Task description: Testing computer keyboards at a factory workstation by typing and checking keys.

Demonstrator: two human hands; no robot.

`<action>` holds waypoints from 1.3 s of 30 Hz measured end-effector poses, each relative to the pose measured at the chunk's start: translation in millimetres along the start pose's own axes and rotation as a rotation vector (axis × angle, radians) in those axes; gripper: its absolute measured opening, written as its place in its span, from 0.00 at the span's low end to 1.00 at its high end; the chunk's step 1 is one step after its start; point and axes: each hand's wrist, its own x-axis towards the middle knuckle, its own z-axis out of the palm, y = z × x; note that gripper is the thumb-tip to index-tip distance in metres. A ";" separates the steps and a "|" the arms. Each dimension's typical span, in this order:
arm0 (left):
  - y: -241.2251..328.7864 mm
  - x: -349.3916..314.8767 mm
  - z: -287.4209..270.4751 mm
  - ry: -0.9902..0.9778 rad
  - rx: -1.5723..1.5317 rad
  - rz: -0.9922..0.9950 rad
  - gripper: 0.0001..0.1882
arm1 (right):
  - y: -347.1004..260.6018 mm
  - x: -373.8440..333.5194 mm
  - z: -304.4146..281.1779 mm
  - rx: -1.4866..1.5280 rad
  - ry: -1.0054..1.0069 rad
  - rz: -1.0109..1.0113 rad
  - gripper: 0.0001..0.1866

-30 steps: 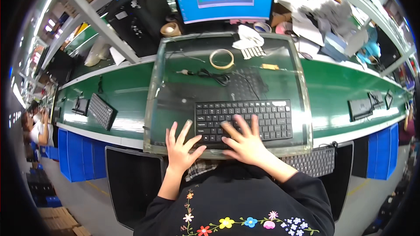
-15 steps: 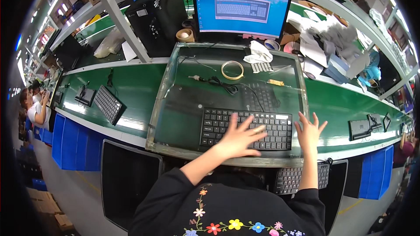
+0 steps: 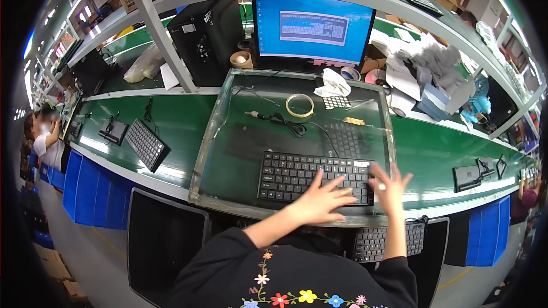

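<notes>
A black keyboard [image 3: 285,177] lies on a glass-topped board [image 3: 228,159] in front of me. Over its right half my left hand [image 3: 321,198] is spread, its fingers apart on or just above the keys. My right hand [image 3: 389,189] hovers at the keyboard's right edge, fingers apart and slightly blurred. Neither hand grips anything. A black cable [image 3: 291,125] is coiled behind the keyboard. On the monitor [image 3: 311,45] a keyboard diagram shows some keys coloured blue and green.
Tape rings [image 3: 299,105], a white cloth [image 3: 333,83] and a sheet of small black pieces [image 3: 337,102] lie farther back. Another keyboard [image 3: 146,144] rests on the bench at left, and one [image 3: 371,244] sits below the near edge. A metal post [image 3: 160,28] rises at left.
My left hand has moved right across the keys. My right hand has come in over the keyboard's right edge. Coloured keys have appeared in the monitor's diagram. The view has tilted slightly.
</notes>
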 end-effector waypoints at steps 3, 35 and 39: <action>-7.4 -30.2 -0.1 -0.020 0.176 -0.086 0.35 | -4.1 0.2 -10.4 -0.249 0.134 0.008 0.24; -73.2 -137.1 -82.8 0.193 0.194 -0.668 0.16 | -16.8 -34.1 -3.1 -0.069 0.156 0.107 0.20; -149.8 -52.1 -69.8 0.333 0.147 -0.426 0.18 | -47.2 -39.4 22.0 0.240 0.043 -0.403 0.23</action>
